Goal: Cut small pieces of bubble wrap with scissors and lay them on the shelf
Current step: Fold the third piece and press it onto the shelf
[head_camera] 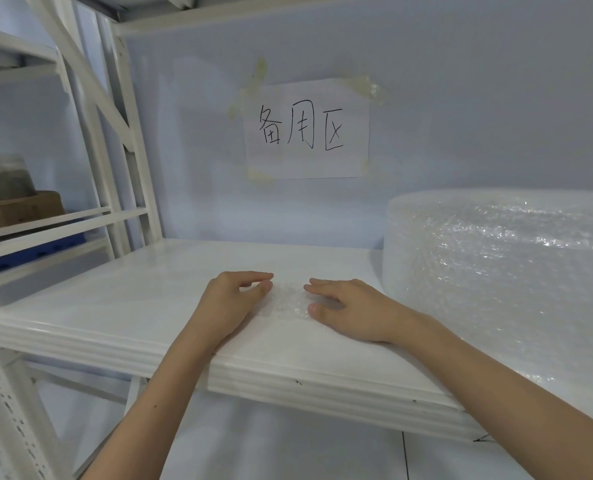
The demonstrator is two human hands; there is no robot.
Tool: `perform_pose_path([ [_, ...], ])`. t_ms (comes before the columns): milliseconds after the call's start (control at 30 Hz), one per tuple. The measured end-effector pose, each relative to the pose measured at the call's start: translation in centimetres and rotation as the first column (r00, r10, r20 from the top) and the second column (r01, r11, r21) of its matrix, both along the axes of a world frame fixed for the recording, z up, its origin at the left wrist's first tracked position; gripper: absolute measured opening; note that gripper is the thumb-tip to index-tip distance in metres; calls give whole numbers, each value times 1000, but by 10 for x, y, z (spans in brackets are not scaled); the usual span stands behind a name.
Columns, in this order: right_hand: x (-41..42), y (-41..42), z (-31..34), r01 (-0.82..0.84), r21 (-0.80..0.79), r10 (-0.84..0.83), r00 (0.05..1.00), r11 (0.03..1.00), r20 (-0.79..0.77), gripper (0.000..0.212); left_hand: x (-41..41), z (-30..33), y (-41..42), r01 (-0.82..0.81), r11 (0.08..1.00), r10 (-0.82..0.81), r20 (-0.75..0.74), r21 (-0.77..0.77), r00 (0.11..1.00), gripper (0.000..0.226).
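Head view, single frame. Small piece of bubble wrap (290, 303): flat on the white shelf (115, 306), near the front edge, between the two hands; clear and hard to trace against the white surface, outline only partly readable. Left hand (234, 304): palm down at the piece's left side, fingers (264, 276) curled loosely with thumb and forefinger tips close together over the left edge; whether pinching the film or only touching it, cannot tell. Right hand (348, 308): palm down, fingers spread and released, tips resting on the right edge, nothing grasped. Large roll of bubble wrap (496, 271): lying on the same shelf to the right, just beside the right hand, apart from the cut piece. Handwritten paper sign (305, 129): taped to the back wall above. Scissors: none in view. Step in hand, as judged: laying and smoothing the cut piece. Advice for doing it well: press lightly with flat fingertips, sweep outward from the middle to both edges, avoid popping bubbles; set the piece square to the front edge and far enough back not to slide off; lift both hands straight up, as light film tends to cling and shift; leave bare shelf to the left for further pieces.
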State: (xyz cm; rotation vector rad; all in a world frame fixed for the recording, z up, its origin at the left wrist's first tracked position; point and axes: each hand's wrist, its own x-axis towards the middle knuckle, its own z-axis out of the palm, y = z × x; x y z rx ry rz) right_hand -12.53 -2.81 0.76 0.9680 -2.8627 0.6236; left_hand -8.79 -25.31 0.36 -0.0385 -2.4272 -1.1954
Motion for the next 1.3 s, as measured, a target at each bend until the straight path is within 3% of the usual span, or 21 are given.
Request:
perform_pose_path([
  [233, 1, 0, 0, 1, -29, -1, 1000, 1000, 5, 55, -1, 1, 5, 148, 963, -144, 32, -224, 989, 34],
  [467, 2, 1, 1, 5, -35, -5, 1000, 999, -4, 54, -7, -7, 3, 200, 904, -167, 120, -378, 979, 31],
  [867, 9, 1, 2, -31, 69, 30, 1000, 997, 6, 46, -10, -9, 2, 232, 897, -208, 106, -377, 972, 27],
  [1300, 7, 0, 0, -11, 83, 15, 999, 996, -43, 58, -3, -5, 5, 219, 925, -202, 87, -311, 976, 27],
])
